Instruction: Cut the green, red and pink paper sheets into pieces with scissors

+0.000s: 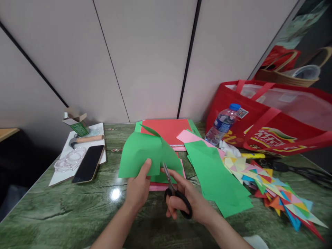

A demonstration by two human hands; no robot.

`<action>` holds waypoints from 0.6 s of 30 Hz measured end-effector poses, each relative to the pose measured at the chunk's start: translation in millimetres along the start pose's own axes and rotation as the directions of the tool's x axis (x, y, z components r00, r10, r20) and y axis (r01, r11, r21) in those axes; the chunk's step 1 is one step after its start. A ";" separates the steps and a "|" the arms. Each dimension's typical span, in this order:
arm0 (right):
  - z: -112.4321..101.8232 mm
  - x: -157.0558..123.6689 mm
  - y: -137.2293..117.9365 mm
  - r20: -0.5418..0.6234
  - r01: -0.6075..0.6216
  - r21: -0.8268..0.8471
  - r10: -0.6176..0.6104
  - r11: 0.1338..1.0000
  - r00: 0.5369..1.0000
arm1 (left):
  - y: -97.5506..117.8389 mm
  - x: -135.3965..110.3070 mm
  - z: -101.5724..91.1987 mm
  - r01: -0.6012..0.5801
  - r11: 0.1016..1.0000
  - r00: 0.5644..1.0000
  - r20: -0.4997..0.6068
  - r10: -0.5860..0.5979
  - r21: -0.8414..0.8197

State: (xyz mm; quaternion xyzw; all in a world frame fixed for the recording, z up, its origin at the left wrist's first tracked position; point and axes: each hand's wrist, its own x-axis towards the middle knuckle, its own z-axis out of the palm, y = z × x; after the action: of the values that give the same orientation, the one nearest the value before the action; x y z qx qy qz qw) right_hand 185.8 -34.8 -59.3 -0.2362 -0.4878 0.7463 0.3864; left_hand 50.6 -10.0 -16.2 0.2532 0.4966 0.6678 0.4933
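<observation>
My left hand (pixel 138 188) grips a sheet of green paper (pixel 138 150) by its lower edge, thumb on top and the other fingers hidden beneath. The sheet bends upward, and a cut splits it from the near edge, with a curled strip at the top. In my right hand (pixel 181 195) are scissors with black handles (pixel 188 206), my fingers through the loops. Their blades (pixel 167 173) point away from me at the near end of the cut. Cut green strips (pixel 218 176) lie on the table to the right.
Red paper (pixel 166 129) and other coloured sheets are stacked behind my hands. At left lie a phone (pixel 89 164), a hammer-like tool (pixel 86 139) and a small green box (pixel 77 126). A water bottle (pixel 221 126), a red bag (pixel 259 121) and coloured paper scraps (pixel 280 193) are at right.
</observation>
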 end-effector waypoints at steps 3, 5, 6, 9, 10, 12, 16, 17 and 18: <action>-0.8 0.8 0.4 -0.025 -0.005 -0.017 0.005 1.000 1.000 | 1.9 -0.2 1.1 0.097 0.987 0.995 0.052 -0.091 -0.126; -0.4 0.9 0.9 -0.028 0.009 -0.027 -0.010 1.000 1.000 | 1.6 0.2 0.8 0.123 0.983 0.991 0.066 -0.115 -0.135; -0.1 0.8 1.2 -0.027 0.017 -0.032 -0.018 0.999 0.999 | 1.2 0.4 0.3 0.135 0.981 0.989 0.072 -0.126 -0.140; 0.7 0.1 1.2 -0.014 0.019 -0.036 -0.020 0.999 1.000 | 0.7 -0.1 -0.7 0.151 0.974 0.986 0.097 -0.136 -0.168; 0.9 0.0 0.7 -0.012 0.016 -0.035 -0.016 0.999 1.000 | 1.0 -0.8 -0.7 0.156 0.970 0.984 0.110 -0.137 -0.188; 1.1 0.1 -0.9 -0.017 0.005 -0.041 -0.006 0.999 1.000 | 2.5 -2.3 -0.2 0.171 0.959 0.980 0.138 -0.142 -0.225; 1.7 0.1 -4.0 -0.050 0.001 -0.107 -0.006 0.994 0.999 | 6.5 -3.9 1.3 0.184 0.943 0.976 0.161 -0.144 -0.276; 1.8 -0.1 -4.1 -0.058 -0.001 -0.121 -0.006 0.993 0.998 | 7.0 -3.8 1.4 0.183 0.943 0.977 0.157 -0.144 -0.277; 2.0 -0.4 -3.8 -0.062 -0.004 -0.128 -0.004 0.992 0.998 | 7.3 -3.6 1.3 0.182 0.946 0.978 0.149 -0.145 -0.269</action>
State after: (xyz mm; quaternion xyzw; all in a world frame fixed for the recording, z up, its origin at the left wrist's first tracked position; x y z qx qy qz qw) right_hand 185.8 -35.4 -55.1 -0.2837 -0.5223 0.7058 0.3854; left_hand 50.1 -12.9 -8.5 0.1803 0.3835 0.6708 0.6086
